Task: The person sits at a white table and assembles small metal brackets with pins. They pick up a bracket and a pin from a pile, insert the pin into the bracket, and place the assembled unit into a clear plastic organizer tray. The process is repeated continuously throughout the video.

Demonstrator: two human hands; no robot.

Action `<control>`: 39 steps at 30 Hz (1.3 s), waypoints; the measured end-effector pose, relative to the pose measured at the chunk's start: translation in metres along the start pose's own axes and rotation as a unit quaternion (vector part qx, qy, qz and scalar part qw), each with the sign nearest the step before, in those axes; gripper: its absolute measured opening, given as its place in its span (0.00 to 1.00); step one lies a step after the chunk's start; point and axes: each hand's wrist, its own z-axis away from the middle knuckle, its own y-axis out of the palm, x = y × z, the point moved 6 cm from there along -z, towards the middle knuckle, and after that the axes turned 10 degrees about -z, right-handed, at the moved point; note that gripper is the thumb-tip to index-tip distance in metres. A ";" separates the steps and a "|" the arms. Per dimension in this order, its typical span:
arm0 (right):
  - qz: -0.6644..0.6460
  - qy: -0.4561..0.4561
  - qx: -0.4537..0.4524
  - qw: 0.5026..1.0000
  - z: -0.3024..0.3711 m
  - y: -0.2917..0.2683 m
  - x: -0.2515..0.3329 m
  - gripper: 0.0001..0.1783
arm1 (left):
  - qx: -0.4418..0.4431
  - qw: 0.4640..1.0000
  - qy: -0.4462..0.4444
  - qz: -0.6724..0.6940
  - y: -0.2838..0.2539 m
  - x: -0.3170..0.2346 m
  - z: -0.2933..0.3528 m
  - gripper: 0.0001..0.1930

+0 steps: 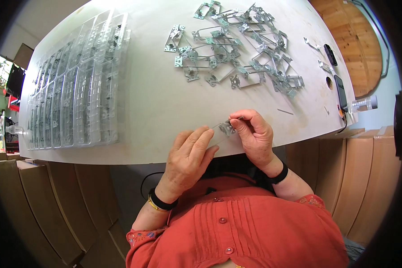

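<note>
Near the table's front edge, my left hand (188, 154) is closed around one end of a thin metal bracket frame (227, 129). At the frame's other end, my right hand (254, 134) pinches with thumb and forefinger by a silvery plate with cut-outs. Whether a smaller part sits in that pinch is too small to tell. Part of the frame is hidden behind the left fingers. Beyond my hands lies a loose heap of similar metal bracket frames (219, 49), tangled together. A thin metal rod (285, 111) lies apart on the table, right of my right hand.
A stack of clear plastic trays (87, 80) with metal parts stands on the white table (149, 89) at left. Towards the right edge are a dark phone-like device (341, 93), a black object (330, 54) and a clear bottle (364, 103). Cardboard boxes (359, 169) flank the table below.
</note>
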 end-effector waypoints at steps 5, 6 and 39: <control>0.025 0.001 0.003 1.000 -0.001 0.001 0.003 0.06 | -0.004 1.000 0.001 0.003 0.001 0.001 0.001 0.27; 0.027 0.000 0.002 1.000 -0.001 0.000 0.003 0.06 | -0.005 1.000 0.000 0.005 0.001 0.001 0.001 0.27; 0.042 0.003 -0.004 0.999 0.000 0.002 0.002 0.03 | -0.010 1.000 0.002 0.018 0.000 0.003 0.001 0.25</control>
